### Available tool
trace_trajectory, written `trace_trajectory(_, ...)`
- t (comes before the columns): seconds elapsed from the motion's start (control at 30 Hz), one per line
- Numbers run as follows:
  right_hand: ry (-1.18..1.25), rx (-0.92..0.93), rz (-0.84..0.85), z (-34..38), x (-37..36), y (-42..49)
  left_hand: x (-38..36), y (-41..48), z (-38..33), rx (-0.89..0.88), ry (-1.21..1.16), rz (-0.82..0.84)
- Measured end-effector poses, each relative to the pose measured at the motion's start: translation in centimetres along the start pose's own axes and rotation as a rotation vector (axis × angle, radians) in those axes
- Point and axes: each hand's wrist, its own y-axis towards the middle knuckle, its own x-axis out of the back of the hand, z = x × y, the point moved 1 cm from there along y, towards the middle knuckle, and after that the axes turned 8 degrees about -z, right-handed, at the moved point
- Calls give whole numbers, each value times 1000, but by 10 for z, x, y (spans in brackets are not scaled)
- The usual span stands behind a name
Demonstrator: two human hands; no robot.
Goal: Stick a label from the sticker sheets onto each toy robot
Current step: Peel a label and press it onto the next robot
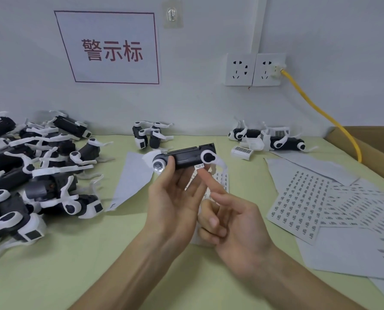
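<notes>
While our left hand point(175, 198) gripped the toy robot point(186, 157) by its black body, just above our right hand point(235, 222), that hand's straight forefinger point(209, 182) held a label point(199, 166) against its lower edge. We judged the robot light and rigid, with fragile white legs, so the body seemed the safest hold.

Pale green table point(97, 265), toy robots point(36, 175) piled left, sticker sheets point(303, 202) right.

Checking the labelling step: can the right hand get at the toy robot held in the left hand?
Probably yes. The left hand grips the toy robot near one end, leaving its lower edge bare, and the label on the right hand sits at that edge, nothing between.
</notes>
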Motion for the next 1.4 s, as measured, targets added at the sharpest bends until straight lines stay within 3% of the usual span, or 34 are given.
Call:
trace_trajectory(0.43,45,5,15,5,-1,0,-4,-9,2,53,301,148)
trace_trajectory(1.13,41,8,42,6,-3,-1,-5,-9,5,-41,279,80)
trace_trajectory(1.4,36,17,35,6,-3,-1,-7,-14,4,-10,431,64)
